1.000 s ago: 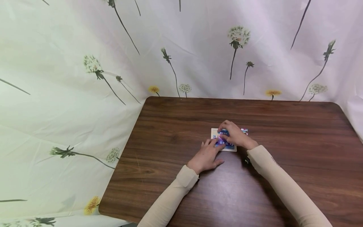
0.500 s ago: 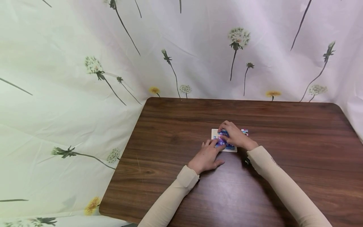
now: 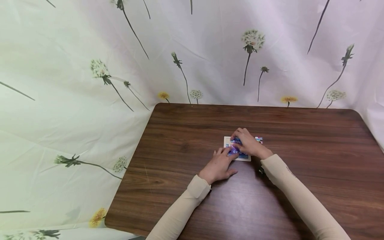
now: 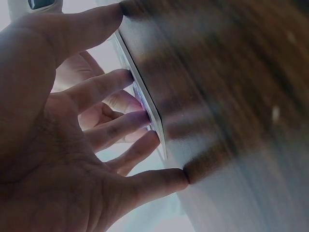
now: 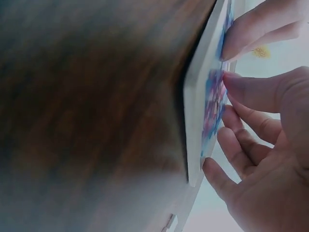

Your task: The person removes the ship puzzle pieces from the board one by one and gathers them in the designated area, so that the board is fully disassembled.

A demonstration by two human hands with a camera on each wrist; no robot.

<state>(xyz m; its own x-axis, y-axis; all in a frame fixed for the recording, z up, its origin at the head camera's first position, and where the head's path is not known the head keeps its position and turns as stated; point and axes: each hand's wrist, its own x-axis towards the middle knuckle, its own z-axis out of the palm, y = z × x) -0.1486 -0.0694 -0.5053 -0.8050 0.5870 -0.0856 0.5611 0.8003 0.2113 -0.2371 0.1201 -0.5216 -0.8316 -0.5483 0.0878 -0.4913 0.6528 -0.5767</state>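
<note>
A small flat puzzle board (image 3: pixel 247 160) with a white rim and a blue and purple picture lies on the brown table. The fingertips of my left hand (image 3: pixel 218 166) rest on its near left part, with straight, spread fingers; the left wrist view has the thumb and little finger down on the tabletop beside it. My right hand (image 3: pixel 248 141) arches over the board from the right. Its bent thumb and fingers pinch a blue puzzle piece (image 3: pixel 236 141) down at the picture's surface. In the right wrist view the thumb tip meets the picture (image 5: pixel 211 104); the right hand hides part of it.
Just right of the board, a small colourful piece (image 3: pixel 259 138) lies partly behind the right hand. A small pale block (image 5: pixel 171 223) shows at the bottom of the right wrist view. A dandelion-print curtain (image 3: pixel 210 60) hangs behind and left of the wooden table (image 3: pixel 180 123).
</note>
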